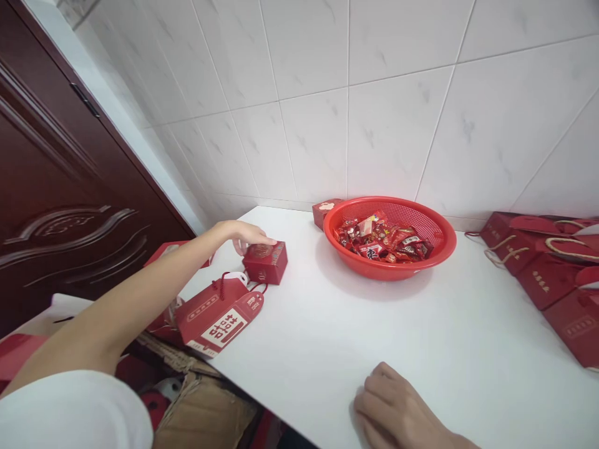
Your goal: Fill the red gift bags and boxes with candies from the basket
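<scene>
On the left part of the white table, my left hand (250,234) is closed on a small red box (266,263), with the thumb along its top edge. Just in front of that box lies a red gift bag (219,315) with a white panel and a dark red cord. My right hand (397,402) rests on the table near the front edge, its fingers curled in and nothing visible in them. Behind it stands a red plastic basket (388,268) holding several red-wrapped sweets (374,240).
Several red gift boxes (538,268) with cord handles line the right side. Another small red box (322,212) sits behind the basket, against the tiled wall. More red packaging lies at the left edge, above an open cardboard box (203,411). A dark door (60,168) is at the left.
</scene>
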`<move>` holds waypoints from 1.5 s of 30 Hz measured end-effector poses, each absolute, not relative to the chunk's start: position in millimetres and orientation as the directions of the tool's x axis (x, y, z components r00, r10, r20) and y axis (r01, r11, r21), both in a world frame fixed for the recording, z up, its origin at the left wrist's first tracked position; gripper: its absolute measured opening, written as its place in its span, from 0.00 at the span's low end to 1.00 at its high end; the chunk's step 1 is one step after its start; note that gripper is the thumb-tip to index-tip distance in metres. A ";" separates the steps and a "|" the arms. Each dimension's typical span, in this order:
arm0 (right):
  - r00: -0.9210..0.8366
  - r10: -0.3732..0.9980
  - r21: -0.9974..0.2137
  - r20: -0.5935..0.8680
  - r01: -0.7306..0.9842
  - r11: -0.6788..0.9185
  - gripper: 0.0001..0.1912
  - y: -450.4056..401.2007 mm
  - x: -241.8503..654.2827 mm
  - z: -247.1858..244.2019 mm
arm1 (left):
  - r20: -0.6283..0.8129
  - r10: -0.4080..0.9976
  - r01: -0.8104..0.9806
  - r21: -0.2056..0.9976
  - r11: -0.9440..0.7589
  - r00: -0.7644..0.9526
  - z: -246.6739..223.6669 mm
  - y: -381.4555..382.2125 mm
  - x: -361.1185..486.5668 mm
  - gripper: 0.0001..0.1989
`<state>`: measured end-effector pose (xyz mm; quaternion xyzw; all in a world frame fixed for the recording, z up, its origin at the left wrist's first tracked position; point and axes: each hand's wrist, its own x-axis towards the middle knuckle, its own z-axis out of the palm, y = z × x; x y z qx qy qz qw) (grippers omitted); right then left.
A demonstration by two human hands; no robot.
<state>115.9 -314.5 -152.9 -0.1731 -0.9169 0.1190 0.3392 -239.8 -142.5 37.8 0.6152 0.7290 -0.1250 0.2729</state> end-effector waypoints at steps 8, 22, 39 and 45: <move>-0.350 0.857 -0.806 0.378 0.331 0.491 0.08 -284.7 134.8 -145.5 | -0.742 0.612 0.933 0.359 0.018 0.274 31.5 -157.1 -136.4 0.34; -0.192 0.970 -0.988 0.148 0.018 0.154 0.20 -275.3 140.8 -135.4 | -0.535 0.672 0.859 0.301 -0.415 0.512 27.7 -181.9 -82.6 0.04; 0.023 0.948 -0.909 0.319 0.291 0.298 0.22 -228.1 183.0 -116.4 | -0.576 0.641 0.777 0.627 -0.053 0.508 30.8 -145.2 -60.7 0.07; -0.288 0.829 -0.642 0.480 0.529 0.555 0.20 -214.8 209.8 -61.5 | -0.539 0.604 0.745 0.652 -0.142 0.587 27.9 -151.2 -58.0 0.05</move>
